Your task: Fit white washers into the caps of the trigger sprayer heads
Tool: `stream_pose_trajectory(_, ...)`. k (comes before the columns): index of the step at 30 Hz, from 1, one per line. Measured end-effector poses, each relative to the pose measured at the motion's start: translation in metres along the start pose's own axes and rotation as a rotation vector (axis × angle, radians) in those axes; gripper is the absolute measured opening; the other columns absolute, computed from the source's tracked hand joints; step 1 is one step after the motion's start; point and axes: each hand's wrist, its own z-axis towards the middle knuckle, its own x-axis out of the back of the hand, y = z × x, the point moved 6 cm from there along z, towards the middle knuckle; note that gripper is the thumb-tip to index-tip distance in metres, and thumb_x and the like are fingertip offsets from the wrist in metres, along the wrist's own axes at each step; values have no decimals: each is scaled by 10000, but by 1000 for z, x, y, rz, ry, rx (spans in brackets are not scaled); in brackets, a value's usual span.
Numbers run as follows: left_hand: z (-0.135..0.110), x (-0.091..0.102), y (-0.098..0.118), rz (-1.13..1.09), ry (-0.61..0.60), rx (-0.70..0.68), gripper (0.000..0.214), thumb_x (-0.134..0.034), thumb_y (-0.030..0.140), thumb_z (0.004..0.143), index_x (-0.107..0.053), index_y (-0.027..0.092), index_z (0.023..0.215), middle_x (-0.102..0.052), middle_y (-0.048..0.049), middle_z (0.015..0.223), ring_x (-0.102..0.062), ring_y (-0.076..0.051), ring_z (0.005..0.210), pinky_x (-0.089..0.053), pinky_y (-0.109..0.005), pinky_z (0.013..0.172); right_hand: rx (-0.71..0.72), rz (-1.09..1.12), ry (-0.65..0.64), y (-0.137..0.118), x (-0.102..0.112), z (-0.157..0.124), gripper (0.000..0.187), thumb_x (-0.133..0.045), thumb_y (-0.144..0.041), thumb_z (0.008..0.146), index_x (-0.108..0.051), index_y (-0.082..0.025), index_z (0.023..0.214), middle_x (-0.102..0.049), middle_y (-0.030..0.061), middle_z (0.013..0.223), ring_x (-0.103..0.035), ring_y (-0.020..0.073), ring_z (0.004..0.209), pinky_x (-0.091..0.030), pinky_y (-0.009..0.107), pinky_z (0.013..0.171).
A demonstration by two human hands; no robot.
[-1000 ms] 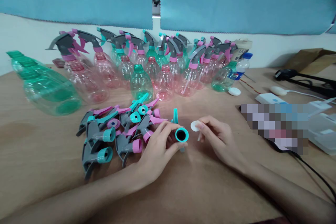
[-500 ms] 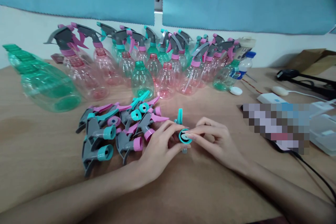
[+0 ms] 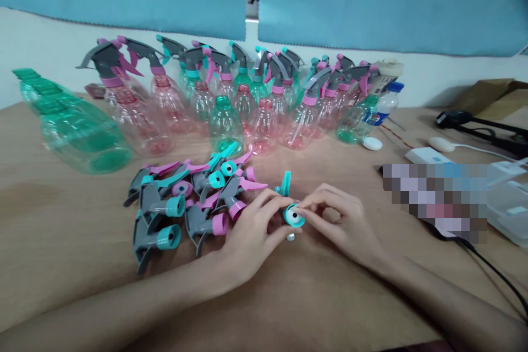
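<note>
Left hand (image 3: pixel 251 231) holds a spray head (image 3: pixel 291 210) w/ a teal collar, fingers curled round it, thumb under, collar opening turned toward the camera. Its teal trigger sticks up behind the fingers. A white disc (image 3: pixel 293 214) sits inside the collar. Right hand (image 3: pixel 344 225) is at the collar's right edge, fingers bent close together, fingertip touching the rim; can't tell if it grips anything. Both hands hover just above the wooden table (image 3: pixel 322 297), near its middle.

Just left of the left hand: a pile of loose spray heads (image 3: pixel 181 203), grey bodies w/ pink or teal collars & triggers, lying on their sides. Behind them, a crowd of clear bottles (image 3: pixel 247 115), pink & green, some capped w/ spray heads, some open. Far left, a bag of green bottles (image 3: pixel 74 132) lies on its side. Right side: a small white puck (image 3: pixel 372 143), a water bottle w/ blue cap (image 3: pixel 385 102), white boxes (image 3: pixel 509 203), black cables.
</note>
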Motion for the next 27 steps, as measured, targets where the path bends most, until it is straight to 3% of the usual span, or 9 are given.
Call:
stream_pose_trajectory(6,-2,0,0,35,6,-3,242,-600,176,853,-582,241,1085,-544,-26,1065,-551,-185,944,-467,-347,840,32,7,51,-4,6,2,33,-595,-211,850,-625,-197,850,-581,-10,696,-547,116,617,-443,246,561)
stream_pose_trajectory(13,-4,2,0,96,49,-16,257,-589,159,854,-567,243,1096,-511,-36,1110,-530,-203,1019,-459,-365,878,91,-46,-132,-9,2,2,79,-552,-203,858,-628,-185,862,-588,19,750,-537,120,620,-459,258,574)
stream_pose_trajectory(27,-7,2,2,190,105,-91,287,-548,159,883,-532,256,1153,-480,-52,1109,-501,-219,1051,-461,-396,902,66,-99,-134,-3,1,2,142,-564,-185,813,-612,-205,945,-582,11,779,-514,116,608,-455,246,558)
